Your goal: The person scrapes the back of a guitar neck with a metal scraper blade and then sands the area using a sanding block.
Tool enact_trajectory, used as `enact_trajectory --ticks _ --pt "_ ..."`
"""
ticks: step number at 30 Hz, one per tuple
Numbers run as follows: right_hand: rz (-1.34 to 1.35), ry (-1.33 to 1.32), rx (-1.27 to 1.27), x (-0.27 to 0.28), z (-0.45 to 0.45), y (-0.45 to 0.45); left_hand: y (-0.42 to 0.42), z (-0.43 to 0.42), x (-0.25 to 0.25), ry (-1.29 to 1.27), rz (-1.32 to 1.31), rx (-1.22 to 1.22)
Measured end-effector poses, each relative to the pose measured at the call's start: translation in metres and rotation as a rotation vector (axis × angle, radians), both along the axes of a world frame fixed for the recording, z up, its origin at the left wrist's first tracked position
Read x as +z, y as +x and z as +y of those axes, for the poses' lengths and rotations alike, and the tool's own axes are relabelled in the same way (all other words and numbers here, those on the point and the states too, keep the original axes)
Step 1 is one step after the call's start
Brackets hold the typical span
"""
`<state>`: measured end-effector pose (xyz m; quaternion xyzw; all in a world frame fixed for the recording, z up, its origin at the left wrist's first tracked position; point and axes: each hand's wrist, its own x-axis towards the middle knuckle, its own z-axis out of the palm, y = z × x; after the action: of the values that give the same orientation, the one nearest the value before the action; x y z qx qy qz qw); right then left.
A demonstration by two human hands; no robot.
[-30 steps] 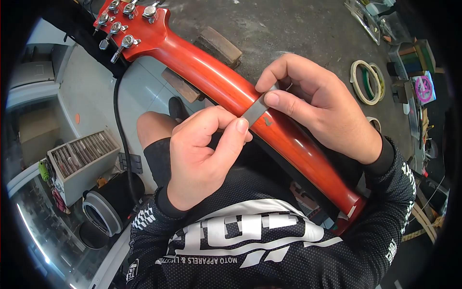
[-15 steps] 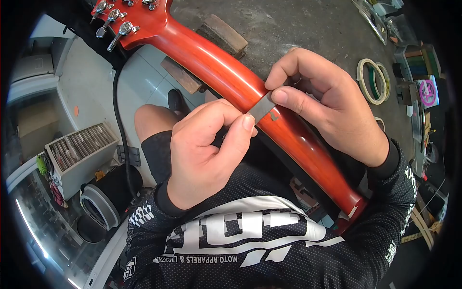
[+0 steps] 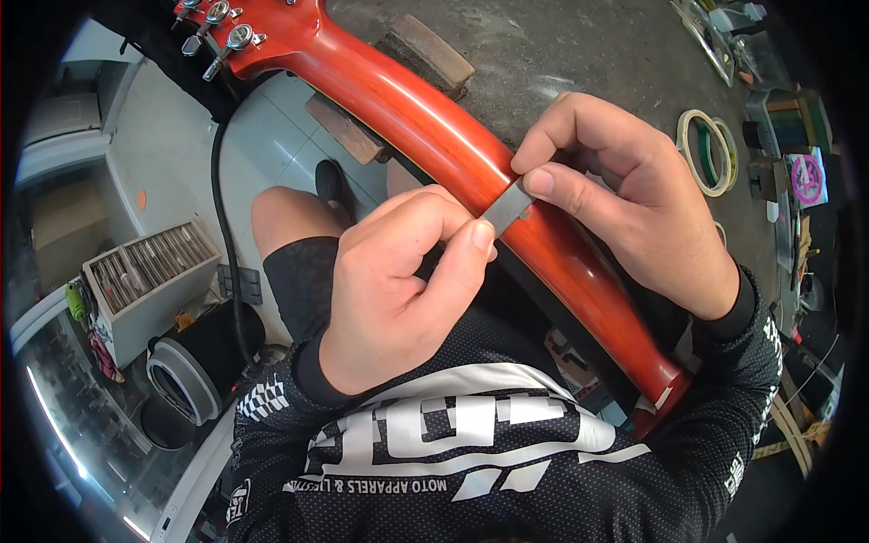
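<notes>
A red, glossy guitar neck runs slantwise from the headstock with its metal tuning pegs at upper left to the heel at lower right, its rounded back facing up. Across the middle of the neck lies a flat grey strip that looks like sandpaper. My left hand pinches its near end between thumb and finger. The far end is in the pinch of my right hand, on the other side of the neck. Both hands stay close against the wood.
A wooden block lies on the dark worktop beyond the neck, and another block sits at its edge. Tape rolls lie to the right. A box of slotted items and a black cylinder stand at the left.
Both hands and the grey strip have shifted slightly right along the neck. The strip now covers the small dark patch that showed beside it before. The view has shifted slightly.
</notes>
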<state>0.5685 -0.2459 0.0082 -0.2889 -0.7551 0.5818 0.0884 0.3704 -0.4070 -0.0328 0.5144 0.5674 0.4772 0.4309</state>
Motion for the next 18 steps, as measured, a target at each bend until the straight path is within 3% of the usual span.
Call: enact_trajectory --ticks 11,18 --pt "0.084 0.013 -0.058 -0.008 0.001 -0.006 0.001 0.002 0.004 -0.119 -0.013 0.086" --pt "0.121 -0.029 -0.098 -0.011 0.000 -0.004 -0.008 0.003 -0.001 -0.003 -0.099 0.156"
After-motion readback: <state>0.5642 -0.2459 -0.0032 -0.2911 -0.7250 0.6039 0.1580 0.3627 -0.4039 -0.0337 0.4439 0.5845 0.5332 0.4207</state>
